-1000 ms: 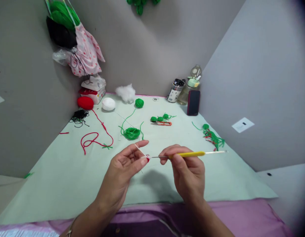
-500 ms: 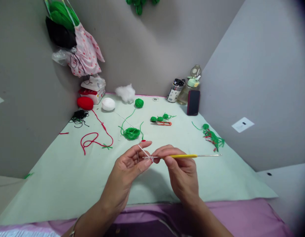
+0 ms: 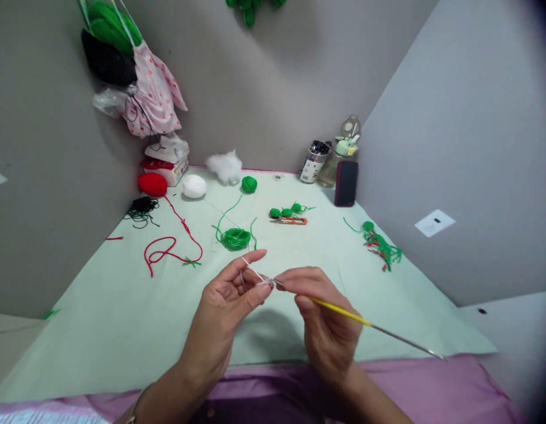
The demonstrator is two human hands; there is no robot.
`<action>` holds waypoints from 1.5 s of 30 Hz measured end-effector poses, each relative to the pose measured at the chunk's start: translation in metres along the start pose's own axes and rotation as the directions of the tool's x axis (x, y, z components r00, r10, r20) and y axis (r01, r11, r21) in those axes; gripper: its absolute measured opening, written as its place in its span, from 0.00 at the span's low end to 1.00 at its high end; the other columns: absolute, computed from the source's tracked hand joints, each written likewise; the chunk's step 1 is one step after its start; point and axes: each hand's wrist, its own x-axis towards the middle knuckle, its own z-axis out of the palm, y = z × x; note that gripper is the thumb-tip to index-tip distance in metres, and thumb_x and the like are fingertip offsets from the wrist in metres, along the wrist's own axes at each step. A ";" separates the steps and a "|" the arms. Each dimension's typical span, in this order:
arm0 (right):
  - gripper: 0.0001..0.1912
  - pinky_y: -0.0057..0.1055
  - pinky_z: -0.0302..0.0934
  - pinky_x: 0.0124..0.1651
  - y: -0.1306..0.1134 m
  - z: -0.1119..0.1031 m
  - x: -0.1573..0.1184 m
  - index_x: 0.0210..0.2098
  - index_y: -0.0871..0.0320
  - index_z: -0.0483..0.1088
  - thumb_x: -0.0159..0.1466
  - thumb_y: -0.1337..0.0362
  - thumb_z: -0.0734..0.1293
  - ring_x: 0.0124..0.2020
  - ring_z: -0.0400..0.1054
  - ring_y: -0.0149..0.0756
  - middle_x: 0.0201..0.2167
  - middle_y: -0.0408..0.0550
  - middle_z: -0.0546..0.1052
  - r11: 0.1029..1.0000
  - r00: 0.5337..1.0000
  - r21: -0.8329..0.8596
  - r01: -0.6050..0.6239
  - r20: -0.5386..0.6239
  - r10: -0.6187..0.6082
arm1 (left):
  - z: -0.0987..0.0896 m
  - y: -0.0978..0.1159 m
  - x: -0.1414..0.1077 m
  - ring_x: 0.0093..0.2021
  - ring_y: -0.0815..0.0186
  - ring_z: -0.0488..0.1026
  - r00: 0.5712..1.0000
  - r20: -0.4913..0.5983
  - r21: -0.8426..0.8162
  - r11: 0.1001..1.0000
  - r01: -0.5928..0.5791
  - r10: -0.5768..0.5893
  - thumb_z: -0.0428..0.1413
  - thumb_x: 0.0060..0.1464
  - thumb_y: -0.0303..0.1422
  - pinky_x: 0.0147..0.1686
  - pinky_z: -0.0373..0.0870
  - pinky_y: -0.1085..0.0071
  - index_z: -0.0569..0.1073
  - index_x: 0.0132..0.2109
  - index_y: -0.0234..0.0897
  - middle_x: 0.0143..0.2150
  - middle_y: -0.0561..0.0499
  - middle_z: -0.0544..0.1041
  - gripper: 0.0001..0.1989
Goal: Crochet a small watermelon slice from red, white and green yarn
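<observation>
My left hand (image 3: 228,294) pinches a small piece of white crochet work (image 3: 265,282) between thumb and fingers. White yarn (image 3: 253,270) runs taut over its raised index finger. In my right hand (image 3: 328,312) is a crochet hook (image 3: 343,310) with a yellow grip, gripped between thumb and fingers. The hook's working tip meets the white piece at the left fingertips; its exact place in the stitches is too small to tell. The other metal end slants down to the right. Behind the hands a coil of green yarn (image 3: 235,239) lies on the pale cloth.
Toward the back sit a white yarn ball (image 3: 194,186), a red yarn ball (image 3: 152,184), a green ball (image 3: 249,184) and white stuffing (image 3: 225,167). Orange thread snips (image 3: 294,221) lie by small green pieces. A phone (image 3: 346,184) leans at back right; green-red pieces (image 3: 383,247) lie right.
The hook has tilted, its rear end swinging down to the right from nearly level. My right hand has turned with it, and my left hand has shifted slightly left.
</observation>
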 end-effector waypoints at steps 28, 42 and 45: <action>0.10 0.30 0.75 0.44 0.008 -0.001 0.006 0.45 0.50 0.81 0.77 0.60 0.66 0.38 0.79 0.31 0.40 0.43 0.87 0.910 0.968 0.339 -0.237 0.001 0.252 | 0.001 0.009 -0.002 0.36 0.68 0.71 0.993 0.051 -0.026 0.994 0.108 -0.106 0.73 0.54 0.35 0.44 0.67 0.68 0.80 0.62 0.44 0.37 0.55 0.76 0.28; 0.17 0.39 0.76 0.47 0.002 -0.008 -0.001 0.58 0.47 0.77 0.77 0.70 0.63 0.47 0.81 0.39 0.47 0.49 0.85 0.991 0.987 -0.056 0.118 0.116 -0.111 | -0.003 0.000 -0.001 0.42 0.66 0.74 0.982 -0.029 0.226 0.958 -0.175 0.186 0.72 0.56 0.34 0.51 0.70 0.70 0.83 0.57 0.50 0.37 0.55 0.78 0.22; 0.20 0.36 0.77 0.44 0.004 -0.010 -0.001 0.61 0.47 0.77 0.74 0.72 0.67 0.48 0.81 0.39 0.49 0.52 0.84 0.960 0.970 -0.189 0.205 0.170 -0.173 | -0.003 -0.001 0.000 0.42 0.66 0.74 0.979 -0.037 0.225 0.956 -0.185 0.198 0.72 0.56 0.33 0.50 0.70 0.71 0.83 0.56 0.50 0.36 0.56 0.78 0.21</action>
